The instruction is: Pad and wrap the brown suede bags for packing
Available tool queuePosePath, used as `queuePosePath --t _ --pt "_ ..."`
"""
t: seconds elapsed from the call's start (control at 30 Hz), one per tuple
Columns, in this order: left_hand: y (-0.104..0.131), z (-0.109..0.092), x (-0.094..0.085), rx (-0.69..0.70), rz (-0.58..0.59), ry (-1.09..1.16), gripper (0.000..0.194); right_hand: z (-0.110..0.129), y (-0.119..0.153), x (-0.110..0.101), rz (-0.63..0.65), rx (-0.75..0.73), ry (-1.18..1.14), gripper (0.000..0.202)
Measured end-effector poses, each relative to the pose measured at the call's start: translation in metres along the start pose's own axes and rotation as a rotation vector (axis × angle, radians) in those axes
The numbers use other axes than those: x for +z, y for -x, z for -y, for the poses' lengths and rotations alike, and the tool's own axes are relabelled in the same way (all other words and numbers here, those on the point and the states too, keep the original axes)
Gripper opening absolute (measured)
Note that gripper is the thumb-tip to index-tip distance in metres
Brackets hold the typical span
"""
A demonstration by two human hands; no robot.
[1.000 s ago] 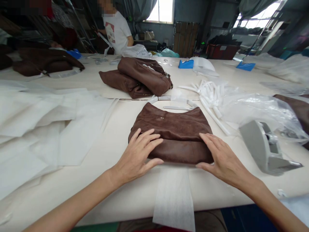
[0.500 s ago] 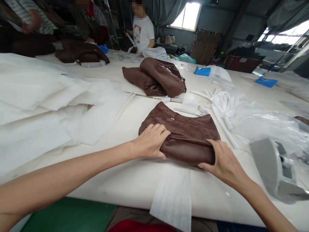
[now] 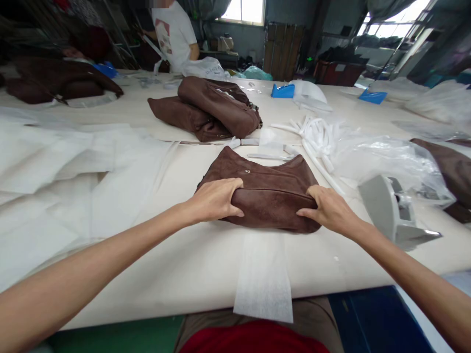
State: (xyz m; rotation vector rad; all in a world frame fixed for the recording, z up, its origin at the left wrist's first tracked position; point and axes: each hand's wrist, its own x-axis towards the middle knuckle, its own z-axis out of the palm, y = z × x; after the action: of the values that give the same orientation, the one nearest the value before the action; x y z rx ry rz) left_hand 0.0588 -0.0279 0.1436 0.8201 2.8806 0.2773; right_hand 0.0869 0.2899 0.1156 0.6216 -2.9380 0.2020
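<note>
A brown leather handbag (image 3: 272, 208) lies on the white table in front of me, its broad bottom edge turned towards me. My left hand (image 3: 217, 198) grips its left part, thumb below and fingers on top. At its right end my right hand (image 3: 327, 208) pinches the lower edge between thumb and fingers. A small metal emblem shows on the bag's upper panel. Under the bag runs a strip of thin white paper (image 3: 263, 279), which hangs over the table's front edge.
More brown bags (image 3: 217, 108) lie farther back. Sheets of white paper (image 3: 47, 181) cover the left side. On the right are a grey tape dispenser (image 3: 386, 211), clear plastic bags (image 3: 390, 162) and white wrapped straps (image 3: 320, 137). A person in a white T-shirt (image 3: 174, 37) stands across the table.
The handbag's front lower panel has been raised and smoothed, so its seam now runs straighter between my hands. Both hands keep hold of it. The camera view has shifted to the right.
</note>
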Motion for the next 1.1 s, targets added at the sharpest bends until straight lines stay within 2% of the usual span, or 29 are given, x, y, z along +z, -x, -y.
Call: queuePosePath --t 0.1,0.23,0.33,0.47,0.63,0.73,0.83,0.93,1.1 --pt "-0.006 -0.006 -0.006 0.017 0.041 -0.056 0.036 0.003 -0.006 -0.005 0.053 0.011 0.026 0.036" --pt "-0.012 -0.019 0.001 0.071 -0.003 -0.124 0.05 0.003 -0.008 -0.007 0.097 0.011 0.027 0.038" --pt "-0.021 -0.021 0.007 0.05 -0.052 -0.135 0.04 0.0 -0.009 -0.01 0.115 0.011 0.064 0.036" --pt "-0.034 -0.018 0.004 0.037 0.014 -0.128 0.031 0.005 -0.012 -0.017 0.16 0.011 0.114 0.033" --pt "-0.04 -0.029 -0.004 0.13 0.035 -0.144 0.033 0.037 -0.022 -0.01 0.051 -0.055 0.144 0.048" --pt "-0.043 -0.039 -0.001 0.16 0.014 -0.172 0.034 0.047 -0.029 0.001 0.0 -0.01 0.219 0.04" --pt "-0.048 -0.043 0.005 0.17 -0.007 -0.197 0.027 0.044 -0.031 0.008 -0.026 -0.034 0.259 0.03" --pt "-0.048 -0.036 0.009 0.225 -0.017 -0.212 0.02 0.034 -0.026 0.011 -0.039 -0.101 0.273 0.021" --pt "-0.029 -0.005 0.005 0.206 0.008 -0.271 0.018 0.018 -0.009 0.016 -0.129 -0.2 0.246 0.016"
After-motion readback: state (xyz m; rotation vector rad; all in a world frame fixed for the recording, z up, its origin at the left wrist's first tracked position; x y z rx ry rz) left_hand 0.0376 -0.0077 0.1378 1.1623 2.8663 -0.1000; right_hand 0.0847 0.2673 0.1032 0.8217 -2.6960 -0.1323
